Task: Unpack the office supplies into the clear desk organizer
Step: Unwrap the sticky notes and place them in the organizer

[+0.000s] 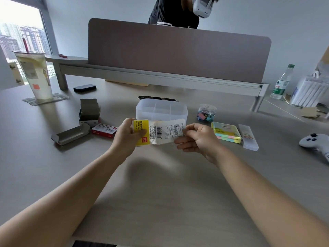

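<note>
I hold a flat yellow-and-white index tab packet [160,132] above the desk, between both hands. My left hand [127,135] grips its yellow end, thumb on top. My right hand [196,138] pinches its white end. Just behind the packet stands the clear desk organizer [161,109], with dividers showing inside. A clear jar of coloured binder clips [206,112] stands to its right. Pastel sticky notes [226,132] and a clear flat case [248,137] lie right of my right hand. A red staples box [104,130] lies left of my left hand.
Opened grey cardboard boxes [89,111] and a loose tray [70,135] lie at the left. A drink cup [36,75] stands far left, a water bottle [282,82] far right. A white controller [316,143] sits at the right edge. A person stands behind the divider panel [178,50].
</note>
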Demonstrator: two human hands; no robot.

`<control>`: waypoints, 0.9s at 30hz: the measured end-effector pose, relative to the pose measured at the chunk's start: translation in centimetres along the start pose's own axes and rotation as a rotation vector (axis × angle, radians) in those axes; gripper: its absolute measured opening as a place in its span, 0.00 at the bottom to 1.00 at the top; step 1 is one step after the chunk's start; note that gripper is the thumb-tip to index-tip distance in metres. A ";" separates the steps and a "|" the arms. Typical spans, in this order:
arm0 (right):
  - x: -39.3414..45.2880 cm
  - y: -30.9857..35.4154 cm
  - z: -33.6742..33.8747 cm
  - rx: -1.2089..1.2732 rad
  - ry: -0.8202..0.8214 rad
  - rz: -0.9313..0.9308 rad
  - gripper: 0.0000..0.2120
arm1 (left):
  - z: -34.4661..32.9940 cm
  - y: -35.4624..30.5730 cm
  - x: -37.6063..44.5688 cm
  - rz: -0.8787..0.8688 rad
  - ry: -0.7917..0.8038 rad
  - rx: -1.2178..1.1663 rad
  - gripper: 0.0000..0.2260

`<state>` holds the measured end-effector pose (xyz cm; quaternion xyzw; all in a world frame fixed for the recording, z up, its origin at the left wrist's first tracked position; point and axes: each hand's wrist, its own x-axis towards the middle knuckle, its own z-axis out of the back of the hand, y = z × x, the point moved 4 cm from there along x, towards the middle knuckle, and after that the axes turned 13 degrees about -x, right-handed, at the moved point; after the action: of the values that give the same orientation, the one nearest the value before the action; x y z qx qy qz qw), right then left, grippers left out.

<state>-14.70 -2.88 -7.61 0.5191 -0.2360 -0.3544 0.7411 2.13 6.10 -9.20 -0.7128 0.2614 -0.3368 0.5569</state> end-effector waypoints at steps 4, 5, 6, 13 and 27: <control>0.1 -0.1 0.3 0.081 0.000 -0.054 0.13 | -0.3 0.0 0.2 -0.033 0.003 0.027 0.09; 0.2 -0.1 0.4 0.089 -0.020 -0.068 0.16 | -0.3 0.0 0.3 -0.036 0.001 0.030 0.09; 0.3 -0.1 0.6 0.098 -0.040 -0.079 0.17 | -0.2 0.0 0.3 -0.036 -0.003 0.027 0.09; 0.5 -0.1 1.2 0.201 -0.143 -0.040 0.05 | 0.8 0.5 0.7 -0.014 -0.042 0.042 0.09; -1.3 3.3 3.5 -0.228 -0.463 0.388 0.17 | 0.2 0.4 0.6 0.038 0.000 -0.021 0.05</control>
<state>-17.12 -3.32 -3.29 0.2838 -0.4518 -0.3396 0.7746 2.68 5.73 -9.51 -0.7134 0.2784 -0.3235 0.5558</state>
